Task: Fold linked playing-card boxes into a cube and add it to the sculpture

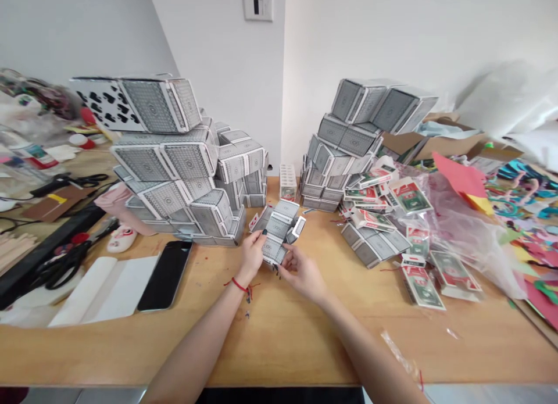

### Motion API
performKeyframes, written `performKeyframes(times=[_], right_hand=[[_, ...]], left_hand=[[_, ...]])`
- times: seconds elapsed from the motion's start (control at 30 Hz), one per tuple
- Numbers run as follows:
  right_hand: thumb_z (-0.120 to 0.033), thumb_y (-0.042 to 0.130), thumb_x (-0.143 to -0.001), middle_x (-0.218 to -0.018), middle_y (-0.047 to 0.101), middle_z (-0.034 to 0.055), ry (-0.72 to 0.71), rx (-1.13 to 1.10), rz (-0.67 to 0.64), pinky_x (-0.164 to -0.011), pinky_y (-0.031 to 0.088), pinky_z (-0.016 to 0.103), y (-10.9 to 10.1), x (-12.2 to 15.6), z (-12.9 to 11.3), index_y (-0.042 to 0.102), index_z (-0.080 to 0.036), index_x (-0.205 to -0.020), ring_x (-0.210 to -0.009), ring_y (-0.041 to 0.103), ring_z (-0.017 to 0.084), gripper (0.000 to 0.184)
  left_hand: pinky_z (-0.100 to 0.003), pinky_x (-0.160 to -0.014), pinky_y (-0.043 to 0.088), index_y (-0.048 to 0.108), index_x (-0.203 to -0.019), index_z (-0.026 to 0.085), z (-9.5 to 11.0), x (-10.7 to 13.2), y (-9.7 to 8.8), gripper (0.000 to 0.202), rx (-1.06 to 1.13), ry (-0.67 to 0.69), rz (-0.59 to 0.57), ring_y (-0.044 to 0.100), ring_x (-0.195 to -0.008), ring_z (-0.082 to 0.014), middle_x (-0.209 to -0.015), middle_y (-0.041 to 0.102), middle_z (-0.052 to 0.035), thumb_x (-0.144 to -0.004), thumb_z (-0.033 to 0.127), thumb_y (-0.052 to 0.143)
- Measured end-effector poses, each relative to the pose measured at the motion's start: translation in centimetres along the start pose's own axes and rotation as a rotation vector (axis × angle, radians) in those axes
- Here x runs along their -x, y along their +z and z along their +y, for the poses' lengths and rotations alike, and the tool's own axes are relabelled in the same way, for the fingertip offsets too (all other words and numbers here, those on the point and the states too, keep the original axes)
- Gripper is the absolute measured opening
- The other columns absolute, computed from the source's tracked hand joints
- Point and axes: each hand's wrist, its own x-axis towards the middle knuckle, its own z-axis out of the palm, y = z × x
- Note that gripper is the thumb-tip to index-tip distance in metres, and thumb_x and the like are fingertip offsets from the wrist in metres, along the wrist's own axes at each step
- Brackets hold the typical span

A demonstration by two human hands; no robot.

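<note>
Between my two hands, over the middle of the table (288, 334), is a strip of joined grey-backed playing cards (279, 228), tilted up. My left hand (251, 256) grips its left edge, the thumb lying on the card backs. With thumb and fingers closed, my right hand (304, 269) pinches its lower right corner. A small white-edged card piece (297, 228) sticks out at the strip's right side. Behind the strip a card with red marks (253, 220) shows in part. A thin red string bracelet (239, 284) circles my left wrist.
Stacked blocks made of cards rise at the left (187, 154) and right (340, 142). Red and green card boxes (421, 285) lie in a heap at right beside clear plastic (471, 235). A phone (164, 275), white paper (104, 288) and black scissors (70, 258) lie left.
</note>
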Motion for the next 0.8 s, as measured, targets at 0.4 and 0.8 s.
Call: performKeyframes(times=[0.4, 0.8], right_hand=[[-0.022, 0.054, -0.081, -0.073, 0.053, -0.0025, -0.008, -0.134, 0.006, -0.064, 0.055, 0.029, 0.5, -0.3, 1.8, 0.039, -0.019, -0.116, -0.063, 0.063, 0.014, 0.038], [-0.034, 0.070, -0.070, -0.108, 0.049, 0.0086, -0.178, 0.030, 0.344, -0.084, 0.051, 0.039, 0.2, -0.3, -0.1, 0.046, -0.022, -0.111, -0.101, 0.054, 0.022, 0.049]], left_hand=[[-0.020, -0.050, 0.034, 0.059, -0.069, 0.014, 0.4, 0.4, 0.0, 0.021, -0.023, -0.006, -0.073, 0.044, -0.052, -0.0095, -0.057, 0.052, 0.0037, -0.067, 0.034, 0.062], [-0.027, -0.069, 0.047, 0.061, -0.094, 0.016, 2.3, 1.6, 0.1, 0.036, 0.381, -0.215, -0.220, 0.064, -0.076, -0.0172, -0.086, 0.070, -0.0042, -0.059, 0.021, 0.070]])
